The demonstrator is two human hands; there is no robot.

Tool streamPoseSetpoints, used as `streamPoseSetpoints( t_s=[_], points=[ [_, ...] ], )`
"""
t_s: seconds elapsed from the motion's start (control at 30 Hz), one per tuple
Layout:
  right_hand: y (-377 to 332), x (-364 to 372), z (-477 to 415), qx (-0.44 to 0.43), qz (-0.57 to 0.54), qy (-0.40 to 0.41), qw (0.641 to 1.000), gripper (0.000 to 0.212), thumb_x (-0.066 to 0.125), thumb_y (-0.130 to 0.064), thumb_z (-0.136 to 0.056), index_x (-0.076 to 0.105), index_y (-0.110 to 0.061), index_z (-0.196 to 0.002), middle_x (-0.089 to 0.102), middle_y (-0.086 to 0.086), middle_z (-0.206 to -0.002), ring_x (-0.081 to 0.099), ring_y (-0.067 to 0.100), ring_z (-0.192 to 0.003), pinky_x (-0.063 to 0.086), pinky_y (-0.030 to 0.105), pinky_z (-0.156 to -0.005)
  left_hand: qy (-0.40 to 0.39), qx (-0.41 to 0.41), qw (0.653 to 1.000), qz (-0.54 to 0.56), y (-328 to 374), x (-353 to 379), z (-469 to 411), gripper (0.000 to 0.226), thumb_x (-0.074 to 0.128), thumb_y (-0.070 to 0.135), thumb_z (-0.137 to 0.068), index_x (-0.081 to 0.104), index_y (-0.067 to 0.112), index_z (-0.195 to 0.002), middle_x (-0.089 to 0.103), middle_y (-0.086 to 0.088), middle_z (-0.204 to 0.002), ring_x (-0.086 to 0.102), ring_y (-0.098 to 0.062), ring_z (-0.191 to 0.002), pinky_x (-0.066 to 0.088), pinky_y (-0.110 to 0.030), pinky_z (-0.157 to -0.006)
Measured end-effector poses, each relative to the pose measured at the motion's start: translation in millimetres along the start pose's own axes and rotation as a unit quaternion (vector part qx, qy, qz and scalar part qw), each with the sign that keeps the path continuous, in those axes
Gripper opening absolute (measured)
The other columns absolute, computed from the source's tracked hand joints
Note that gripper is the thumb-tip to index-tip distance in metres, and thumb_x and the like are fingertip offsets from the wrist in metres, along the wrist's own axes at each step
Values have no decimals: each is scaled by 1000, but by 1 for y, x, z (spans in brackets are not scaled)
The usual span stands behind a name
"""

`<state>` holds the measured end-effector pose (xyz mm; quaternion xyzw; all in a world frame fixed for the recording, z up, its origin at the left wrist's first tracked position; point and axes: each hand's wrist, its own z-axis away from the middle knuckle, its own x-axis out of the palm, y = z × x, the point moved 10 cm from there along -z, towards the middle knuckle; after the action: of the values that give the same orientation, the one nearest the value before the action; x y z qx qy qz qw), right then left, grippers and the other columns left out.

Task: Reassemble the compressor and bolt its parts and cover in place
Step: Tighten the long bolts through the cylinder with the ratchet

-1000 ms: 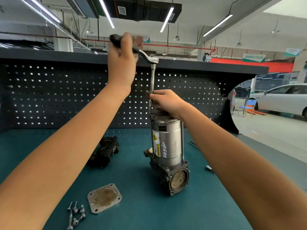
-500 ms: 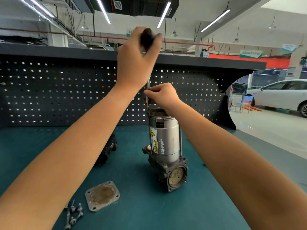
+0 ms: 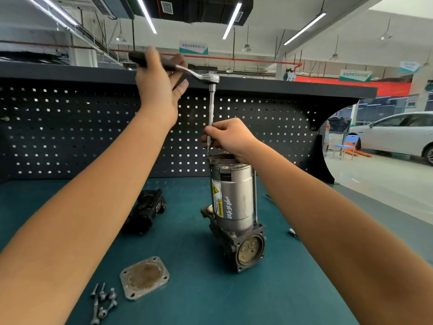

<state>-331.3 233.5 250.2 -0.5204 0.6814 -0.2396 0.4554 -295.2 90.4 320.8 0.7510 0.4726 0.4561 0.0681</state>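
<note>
Loose bolts (image 3: 103,301) and square cover plate (image 3: 144,277) lie front-left on bench mat. Left hand (image 3: 159,90) wrapped on ratchet handle (image 3: 178,68), fingers partly loosened. Compressor (image 3: 232,198) upright, mid-bench. Right hand (image 3: 230,138) fingers pinched on extension bar (image 3: 211,109) atop it.

Pegboard (image 3: 70,137), ceiling striplights (image 3: 230,21)
</note>
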Motion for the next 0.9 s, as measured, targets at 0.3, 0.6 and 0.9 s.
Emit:
streamPoseSetpoints(
  t_s=[0.3, 0.6, 0.9],
  points=[
    [-4, 0, -1, -9, 38, 33, 999, 18, 58, -17, -92, 67, -1, -89, 67, 28, -97, 64, 40, -91, 53, 47, -83, -158, 350, 821, -422, 49, 71, 70, 14, 50, 22, -95, 49, 14, -83, 48, 13, -71, 51, 4, -60, 40, -8, -63],
    [0, 4, 0, 4, -40, -8, 999, 18, 49, -10, -96, 63, -14, -87, 67, 2, -80, 50, 22, -78, 49, 34, -70, 70, -69, 995, 34, -4, -19, -16, 39, 28, 37, -101, 37, 14, -131, 68, -6, -92, 69, -19, -88, 39, -39, -97],
    [-12, -5, 3, -45, 96, 76, 991, 24, 53, -17, -95, 68, -13, -76, 53, -13, -43, 48, 6, -48, 40, 14, -56, -139, 382, 844, -349, 38, 61, 69, 14, 58, 18, -90, 51, 6, -89, 52, 10, -76, 55, 3, -67, 48, -16, -67]
  ],
)
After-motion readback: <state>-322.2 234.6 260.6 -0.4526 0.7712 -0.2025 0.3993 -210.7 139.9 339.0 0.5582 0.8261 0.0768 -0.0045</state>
